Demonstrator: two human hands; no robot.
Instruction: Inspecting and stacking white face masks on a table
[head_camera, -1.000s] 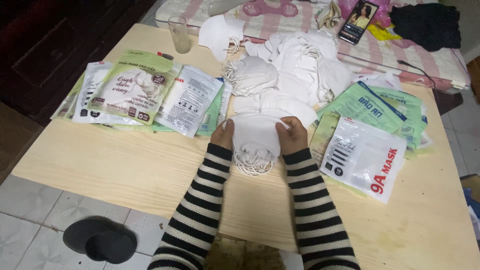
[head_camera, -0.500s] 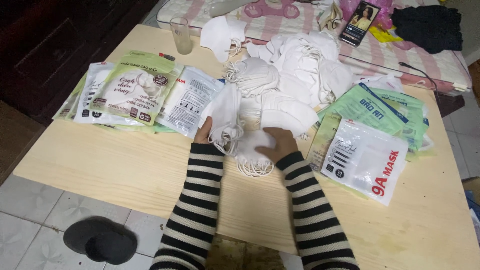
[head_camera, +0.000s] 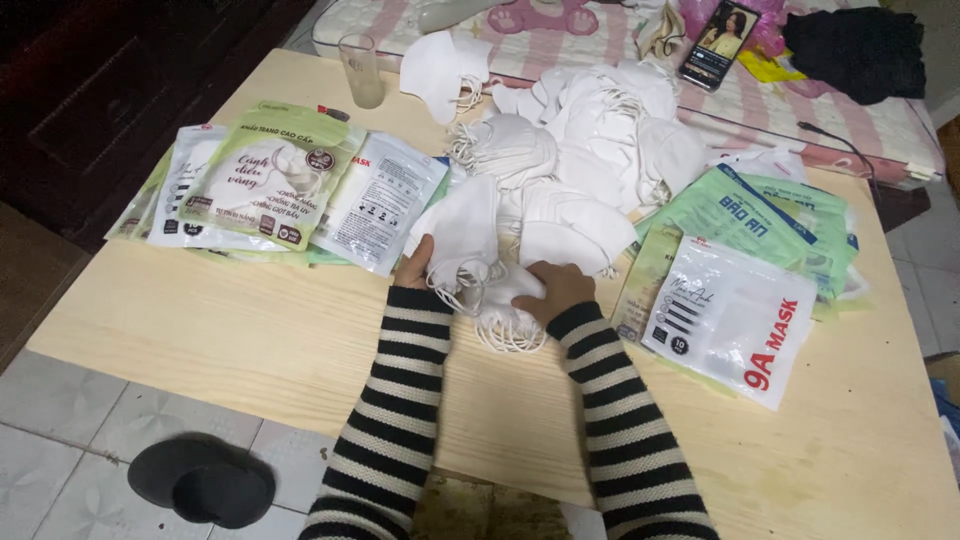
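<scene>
Both arms wear black-and-white striped sleeves and meet at the middle of a light wooden table (head_camera: 250, 340). My left hand (head_camera: 413, 268) grips a folded white face mask (head_camera: 458, 225) and holds it raised on edge. My right hand (head_camera: 558, 288) presses down on a small stack of white masks (head_camera: 505, 300) whose ear loops spill toward me. Just beyond my hands lies a big loose heap of white masks (head_camera: 590, 150).
Flat mask packets lie in two piles: green and white ones at left (head_camera: 270, 185), green and white ones at right (head_camera: 745, 270). A drinking glass (head_camera: 361, 70) stands at the far left edge. A phone (head_camera: 716, 42) lies on a pink striped bed behind. A dark shoe (head_camera: 200, 485) sits on the tiled floor.
Both hands first lay flat on the mask stack. My left hand then lifted one mask up and to the left, and my right hand slid left onto the stack.
</scene>
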